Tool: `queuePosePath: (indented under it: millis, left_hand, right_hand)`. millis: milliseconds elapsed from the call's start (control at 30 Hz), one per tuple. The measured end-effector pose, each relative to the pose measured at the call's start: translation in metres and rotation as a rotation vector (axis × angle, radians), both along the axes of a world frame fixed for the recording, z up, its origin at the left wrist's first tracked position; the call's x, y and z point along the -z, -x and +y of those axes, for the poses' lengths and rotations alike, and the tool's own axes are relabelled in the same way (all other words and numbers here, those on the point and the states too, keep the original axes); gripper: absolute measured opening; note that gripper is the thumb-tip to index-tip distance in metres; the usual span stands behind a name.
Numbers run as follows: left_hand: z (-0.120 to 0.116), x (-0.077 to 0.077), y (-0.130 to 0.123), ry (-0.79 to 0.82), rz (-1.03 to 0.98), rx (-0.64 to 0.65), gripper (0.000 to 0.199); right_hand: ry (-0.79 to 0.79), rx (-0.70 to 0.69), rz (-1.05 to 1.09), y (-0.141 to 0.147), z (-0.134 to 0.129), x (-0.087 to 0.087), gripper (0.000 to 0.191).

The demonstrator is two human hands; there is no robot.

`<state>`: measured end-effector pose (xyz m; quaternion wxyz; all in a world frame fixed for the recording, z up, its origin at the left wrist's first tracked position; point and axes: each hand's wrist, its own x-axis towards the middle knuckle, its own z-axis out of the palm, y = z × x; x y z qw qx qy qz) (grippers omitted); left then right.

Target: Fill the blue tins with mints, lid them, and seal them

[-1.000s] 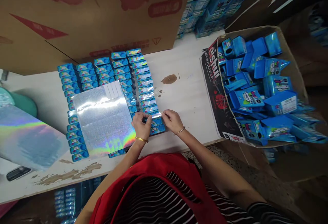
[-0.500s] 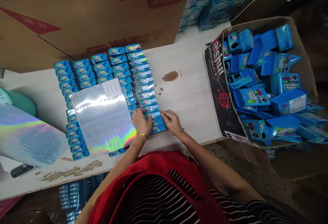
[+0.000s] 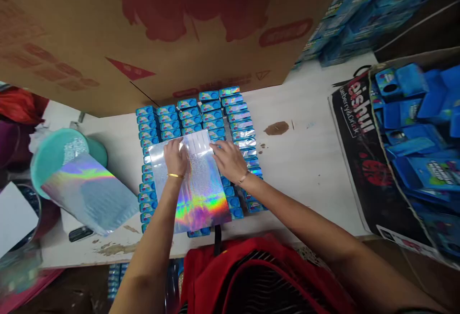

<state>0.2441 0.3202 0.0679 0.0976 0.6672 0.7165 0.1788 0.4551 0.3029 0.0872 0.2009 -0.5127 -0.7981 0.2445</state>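
Note:
A silvery holographic sticker sheet [image 3: 201, 180] lies over rows of small blue boxes [image 3: 145, 196], with a few pale strips near its upper right corner. My left hand [image 3: 176, 157] rests on the sheet's upper part, fingers laid forward over it and apart. At the upper right edge, my right hand [image 3: 231, 161] has its fingertips drawn together on the sheet beside the pale strips; whether a strip is lifted there is too small to tell. The boxes of the rightmost column [image 3: 240, 117] carry shiny strips across them, several glinting. The sheet hides the boxes under it.
A large cardboard box [image 3: 215, 60] stands behind the rows. On the right is a black carton [image 3: 362, 146] full of blue packages. Left are a teal bucket [image 3: 97, 151], another holographic sheet [image 3: 93, 194] and a dark phone-like object [image 3: 80, 233]. Blue packs [image 3: 359, 17] are stacked at the back right.
Both hands have left the lower boxes of the right column and moved up and left onto the sticker sheet. The view has shifted left, and the sheet sits slightly turned.

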Motion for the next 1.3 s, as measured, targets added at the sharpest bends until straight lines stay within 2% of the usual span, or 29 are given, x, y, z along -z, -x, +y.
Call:
queuePosePath:
  millis: [100,200,267,367,500,600,700,800,867,933,1000,1067,1133,1200,1300]
  left_hand:
    - [0.024,0.006,0.029,0.12,0.19,0.051,0.032]
    - [0.033,0.013,0.035,0.121,0.235,0.1,0.027]
    - [0.034,0.015,0.036,0.098,0.182,0.13,0.023]
    - [0.033,0.013,0.039,0.092,0.11,0.225,0.02]
    - [0.03,0.009,0.041,0.032,0.188,0.371,0.024]
    - [0.027,0.01,0.038,-0.007,0.214,0.398,0.026]
    - [0.017,0.015,0.032,-0.044,0.194,0.362,0.025]
    - [-0.007,0.014,0.025,-0.066,0.168,0.339,0.021]
    - [-0.031,0.006,0.018,-0.067,0.136,0.349,0.017]
    - [-0.058,-0.01,0.009,-0.048,0.049,0.358,0.012]
    - [-0.082,-0.029,-0.001,-0.043,-0.11,0.272,0.009]
    - [-0.099,-0.048,-0.013,-0.069,-0.338,0.036,0.012]
    - [-0.107,-0.061,-0.026,-0.082,-0.612,-0.249,0.016]
    - [-0.109,-0.068,-0.039,-0.062,-0.861,-0.43,0.021]
    - [-0.112,-0.069,-0.063,0.007,-1.077,-0.479,0.025]
  right_hand:
    - [0.03,-0.055,-0.071,0.057,0.038,0.008,0.043]
    - [0.022,-0.056,-0.099,0.085,0.06,0.026,0.042]
    - [-0.001,-0.064,-0.107,0.089,0.067,0.035,0.034]
    - [-0.008,-0.099,-0.117,0.086,0.072,0.037,0.03]
    - [0.078,-0.119,-0.139,0.085,0.078,0.032,0.029]
    - [0.14,-0.095,-0.157,0.088,0.081,0.032,0.029]
    - [0.154,-0.075,-0.162,0.089,0.081,0.034,0.029]
    - [0.138,-0.07,-0.162,0.089,0.08,0.038,0.03]
    - [0.12,-0.073,-0.159,0.089,0.08,0.04,0.03]
    - [0.105,-0.085,-0.145,0.089,0.081,0.042,0.03]
    - [0.067,-0.086,-0.074,0.086,0.077,0.038,0.028]
    - [0.019,-0.059,0.098,0.077,0.066,0.028,0.032]
    - [0.042,0.0,0.349,0.06,0.042,0.013,0.043]
    - [0.189,0.082,0.593,0.038,0.009,-0.003,0.055]
    - [0.511,0.198,0.785,0.003,-0.048,-0.019,0.059]
